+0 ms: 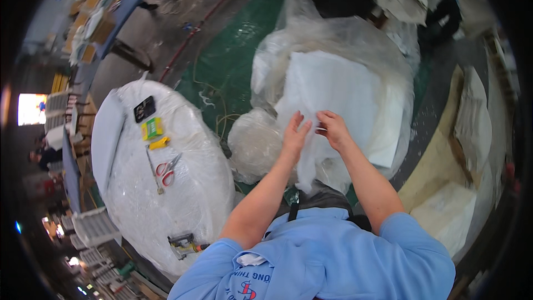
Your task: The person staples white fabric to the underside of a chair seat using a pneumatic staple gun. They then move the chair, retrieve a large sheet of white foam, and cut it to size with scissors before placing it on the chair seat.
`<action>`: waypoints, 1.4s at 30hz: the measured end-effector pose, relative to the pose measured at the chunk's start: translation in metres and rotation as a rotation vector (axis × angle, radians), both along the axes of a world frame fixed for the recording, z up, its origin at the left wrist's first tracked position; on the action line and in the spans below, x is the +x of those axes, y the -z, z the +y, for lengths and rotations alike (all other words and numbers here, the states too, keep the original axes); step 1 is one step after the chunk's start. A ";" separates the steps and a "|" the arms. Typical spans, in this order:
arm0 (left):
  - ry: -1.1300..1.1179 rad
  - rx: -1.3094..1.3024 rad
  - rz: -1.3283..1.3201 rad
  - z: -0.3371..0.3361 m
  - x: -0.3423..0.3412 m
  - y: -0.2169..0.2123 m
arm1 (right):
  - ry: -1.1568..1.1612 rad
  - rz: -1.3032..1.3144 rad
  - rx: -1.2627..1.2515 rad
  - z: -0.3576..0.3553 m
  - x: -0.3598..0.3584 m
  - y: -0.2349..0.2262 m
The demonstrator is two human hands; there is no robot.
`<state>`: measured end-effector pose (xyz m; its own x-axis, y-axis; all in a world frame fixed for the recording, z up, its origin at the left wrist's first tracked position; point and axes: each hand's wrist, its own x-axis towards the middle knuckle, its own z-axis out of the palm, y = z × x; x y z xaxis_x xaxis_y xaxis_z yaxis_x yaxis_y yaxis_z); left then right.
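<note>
In front of me lies a block-shaped piece covered in white sheeting (333, 89), with cloudy plastic film (272, 61) bunched around its far and left sides. A loose part of the white sheet hangs down toward my lap. My left hand (296, 133) is over the sheet's near left edge, its fingers stretched and a little apart. Close beside it, my right hand (333, 130) has thumb and fingers drawn together in a pinch. Something thin and pale shows at those fingertips, too small to name.
To the left, a large film-wrapped oval piece (194, 189) carries red-handled scissors (165, 173), a yellow tool (160, 143), a green-yellow box (151, 128), a black object (144, 109) and a nail gun (186, 244). A plastic-wrapped bundle (255, 144) sits between. Padded pieces (444, 216) stand right.
</note>
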<state>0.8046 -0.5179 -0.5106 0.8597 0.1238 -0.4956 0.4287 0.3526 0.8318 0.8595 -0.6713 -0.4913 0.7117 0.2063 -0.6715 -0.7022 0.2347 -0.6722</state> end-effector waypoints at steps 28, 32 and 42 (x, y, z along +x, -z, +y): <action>-0.251 -0.219 0.412 0.064 0.068 0.053 | 0.933 -0.048 -0.556 -0.128 0.045 0.110; -0.452 -0.147 0.461 0.107 0.099 0.100 | 1.079 -0.125 -0.857 -0.285 0.064 0.100; -0.589 -0.115 0.536 0.169 0.133 0.150 | 1.425 -0.364 -0.802 -0.497 -0.111 -0.045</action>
